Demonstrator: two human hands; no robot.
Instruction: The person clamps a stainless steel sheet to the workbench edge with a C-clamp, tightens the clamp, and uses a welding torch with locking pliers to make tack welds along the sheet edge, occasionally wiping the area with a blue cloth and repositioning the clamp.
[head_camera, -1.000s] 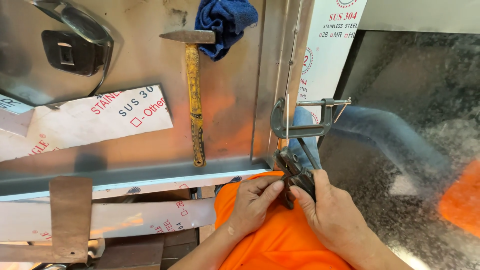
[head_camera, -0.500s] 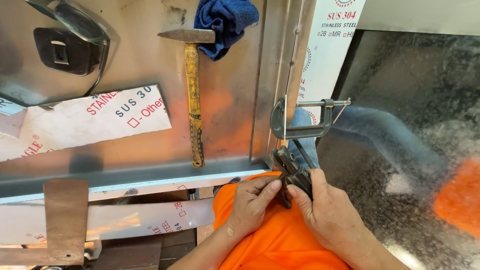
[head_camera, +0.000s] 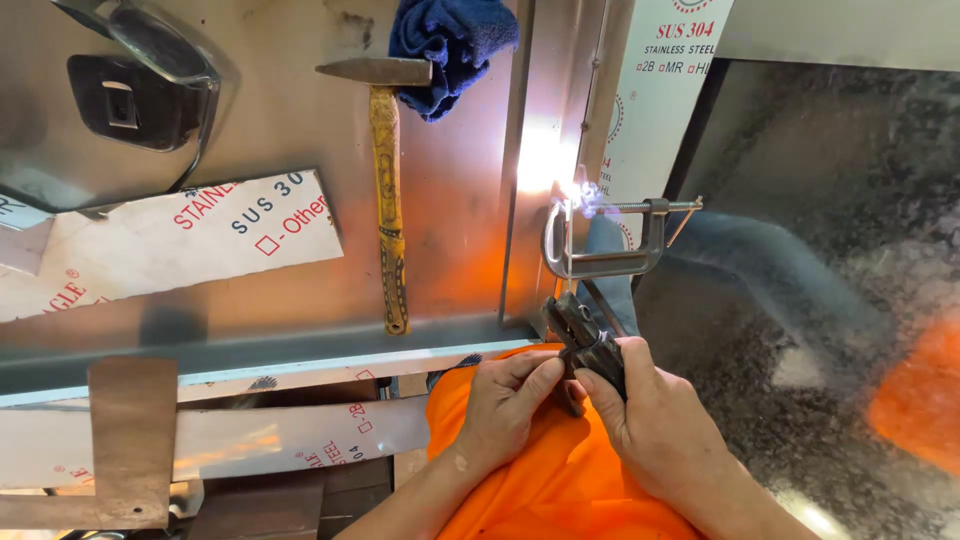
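Both hands grip dark electrode holder — steel bench, arc glare.

Both hands, the left hand and the right hand, are bare, with no gloves, rings or watch in view. The forearms are bare too, no sleeves reaching them. Below them bright orange cloth covers the person's lap, smooth and lightly creased.

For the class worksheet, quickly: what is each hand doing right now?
Left hand: closed, steadying the dark welding tool.
Right hand: closed around that tool's handle.
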